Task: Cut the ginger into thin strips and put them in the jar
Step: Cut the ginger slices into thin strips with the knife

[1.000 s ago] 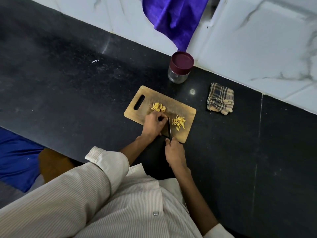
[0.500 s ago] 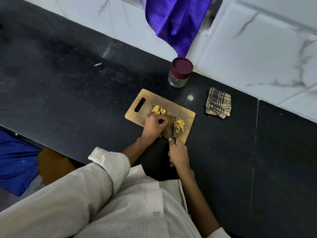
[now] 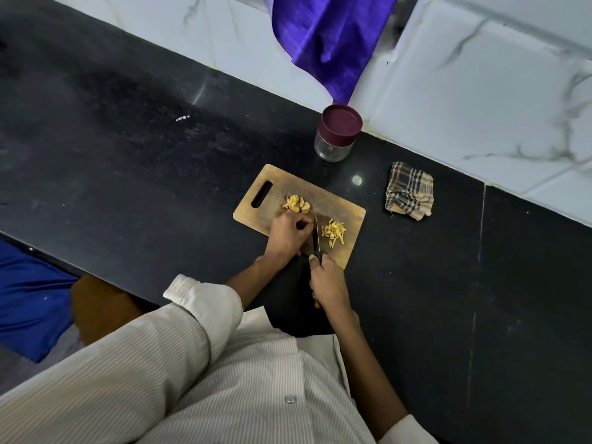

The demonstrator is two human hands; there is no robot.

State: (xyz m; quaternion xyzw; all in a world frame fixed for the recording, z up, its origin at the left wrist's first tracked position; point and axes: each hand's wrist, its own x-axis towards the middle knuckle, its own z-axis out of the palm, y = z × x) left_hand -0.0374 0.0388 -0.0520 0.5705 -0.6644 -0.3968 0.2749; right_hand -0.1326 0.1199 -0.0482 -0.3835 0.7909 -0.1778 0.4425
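A wooden cutting board (image 3: 346,209) lies on the black counter. Ginger slices (image 3: 297,203) sit near its middle, and a small heap of thin ginger strips (image 3: 334,232) lies to the right. My left hand (image 3: 288,233) has curled fingers pressed down on a piece of ginger that the hand hides. My right hand (image 3: 328,282) grips the black handle of a knife (image 3: 316,234), whose blade stands on the board right beside my left fingertips. A glass jar (image 3: 334,149) with its maroon lid (image 3: 341,120) on stands behind the board.
A folded checked cloth (image 3: 409,190) lies right of the board. A purple cloth (image 3: 326,40) hangs down the marble wall above the jar. The black counter (image 3: 128,139) stretches left and right. Its front edge runs at lower left, with blue fabric (image 3: 28,302) below it.
The knife blade has moved left across the board, away from the strip heap and up against my left fingertips. My left hand stays on the ginger.
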